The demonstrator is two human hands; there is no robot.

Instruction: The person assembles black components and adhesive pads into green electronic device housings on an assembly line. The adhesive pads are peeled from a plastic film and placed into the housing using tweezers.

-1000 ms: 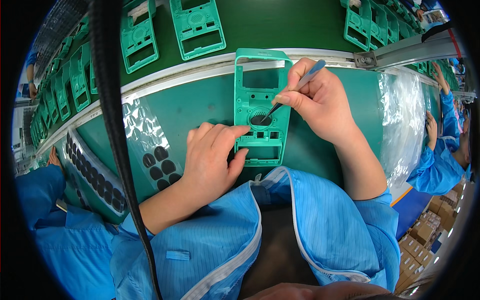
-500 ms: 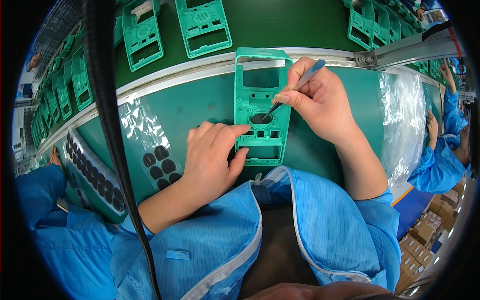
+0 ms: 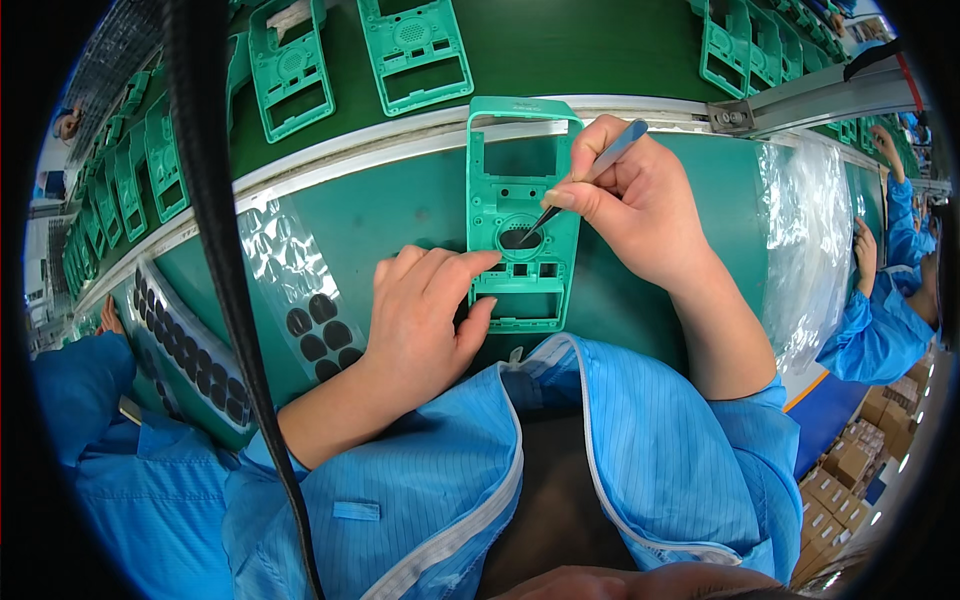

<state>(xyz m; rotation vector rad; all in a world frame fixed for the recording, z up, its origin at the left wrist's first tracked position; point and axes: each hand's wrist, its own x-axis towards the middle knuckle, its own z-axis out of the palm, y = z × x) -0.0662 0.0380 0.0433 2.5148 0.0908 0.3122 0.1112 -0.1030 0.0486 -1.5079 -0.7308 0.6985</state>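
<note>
A green plastic housing [image 3: 484,205] with cut-out windows stands in front of me, its far end over the metal rail. My left hand [image 3: 425,310] grips its lower left edge between thumb and fingers. In my right hand [image 3: 640,200] I hold tweezers [image 3: 620,150], pinched like a pen and slanting down to the left. Their dark tips touch a black oval pad [image 3: 517,238] lying in the round grille area of the housing. Part of the grille holes shows above the pad.
Left of my hands lies a clear sheet [image 3: 285,255] with black pads [image 3: 322,307]; another pad strip [image 3: 190,345] is farther left. Beyond the rail [image 3: 400,130], more housings [image 3: 415,55] sit on the green belt. Plastic film [image 3: 805,260] lies right. Co-workers in blue flank me; a black cable [image 3: 215,230] hangs at left.
The housings on the belt have shifted slightly to the right. My hands, the tweezers and the pad are almost unmoved. The right co-worker's far hand has moved a little.
</note>
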